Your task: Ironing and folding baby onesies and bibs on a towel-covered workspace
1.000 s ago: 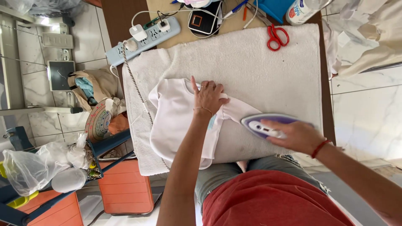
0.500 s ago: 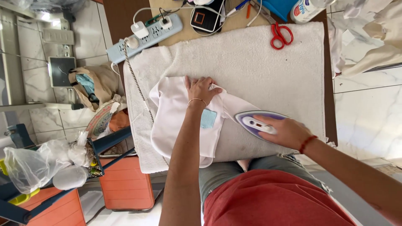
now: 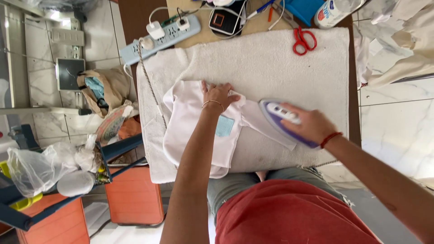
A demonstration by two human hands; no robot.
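- Head view, looking straight down: left hand [image 3: 220, 96] pressed flat on a white garment [image 3: 190, 126], fingers spread apart, clamped on nothing; likely pinning the cloth so it stays smooth.
- Right hand [image 3: 312, 126] closed around the handle of a purple and white iron [image 3: 282, 118], pointed tip aimed left toward the garment's sleeve, soleplate down on the cloth.
- Garment lying left of centre on a white towel [image 3: 280, 68], near edge hanging just over the towel's near side; a small pale blue square label [image 3: 224, 126] sewn to it, just beside the left forearm.
- Towel spread across a brown table [image 3: 135, 18], apparently as padding under the ironing.
- Braided cord [image 3: 151, 86] running from the far left of the towel down its left side.
- Pale blue power strip [image 3: 160, 38] at the far left edge, two white plugs seated in it, within reach of the cord.
- Red-handled scissors [image 3: 304, 40] lying on the far part of the towel, well apart from both hands.
- White bottle [image 3: 337, 9] with a red and blue label at the far right, lying tilted; print too small to tell.
- Orange crates [image 3: 133, 194] and a clear plastic bag [image 3: 34, 167] on the floor at near left.
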